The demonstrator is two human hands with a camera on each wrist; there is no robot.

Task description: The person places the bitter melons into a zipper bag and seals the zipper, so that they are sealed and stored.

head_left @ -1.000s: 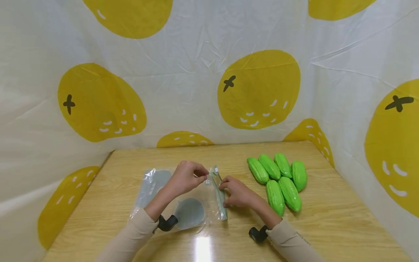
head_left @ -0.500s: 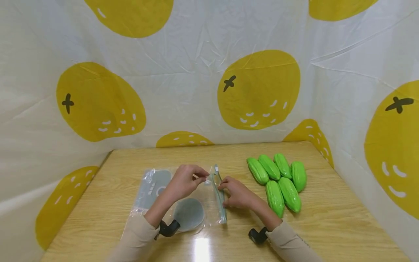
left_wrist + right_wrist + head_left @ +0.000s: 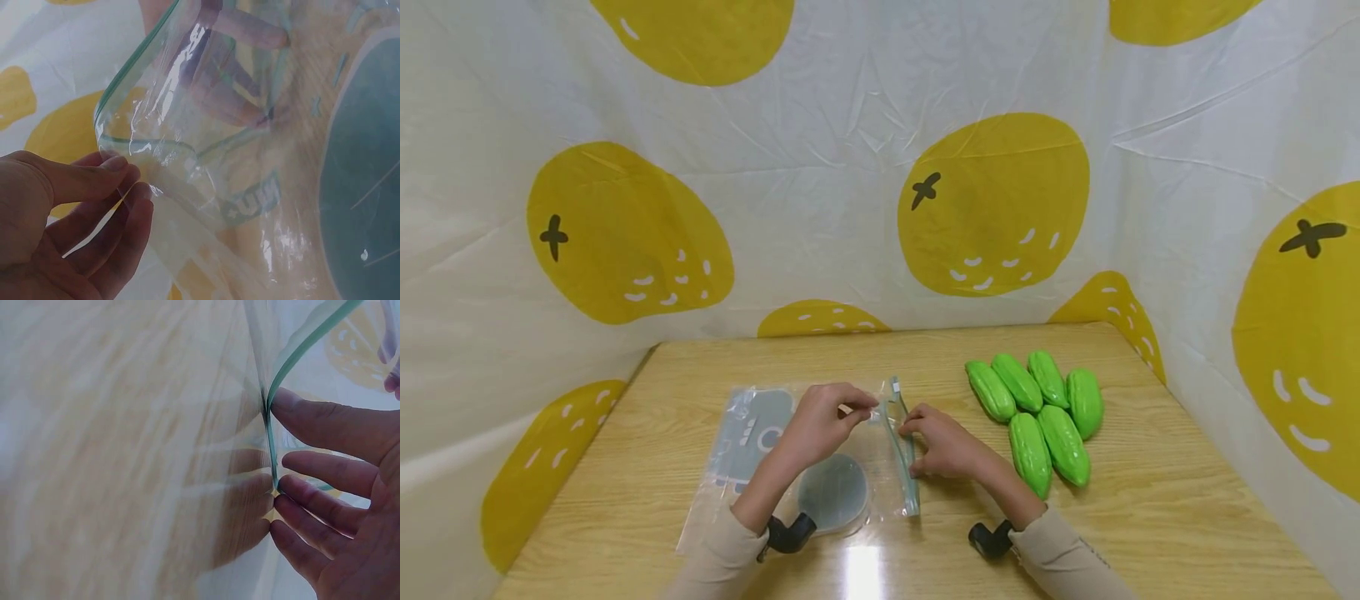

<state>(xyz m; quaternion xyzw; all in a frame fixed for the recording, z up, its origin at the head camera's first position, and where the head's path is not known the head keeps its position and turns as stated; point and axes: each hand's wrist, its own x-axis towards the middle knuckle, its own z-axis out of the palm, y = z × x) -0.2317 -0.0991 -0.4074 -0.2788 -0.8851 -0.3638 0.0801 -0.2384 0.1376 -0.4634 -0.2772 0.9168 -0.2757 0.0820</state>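
Note:
A clear zip bag (image 3: 833, 492) with blue-grey printed shapes lies across the left middle of the table. Its green zip strip (image 3: 897, 446) runs along the right end, where the mouth gapes. My left hand (image 3: 820, 427) pinches the far corner of the mouth between thumb and fingers, lifting the film, as the left wrist view shows. Across the mouth, my right hand (image 3: 951, 443) has thumb and fingers spread. Its thumb (image 3: 290, 406) touches the green strip, and the relaxed fingertips rest low along the bag's edge. Through the film, the left wrist view shows the right fingers (image 3: 244, 28).
Several glossy green cucumber-shaped pieces (image 3: 1032, 454) lie in two rows to the right of the right hand. The wooden table (image 3: 1150, 533) ends at the back against a pale curtain (image 3: 820, 233) printed with yellow fruit.
My left hand has dropped slightly with the pinched corner, and more of the bag's print shows flat at the left. The right hand stays almost where it was.

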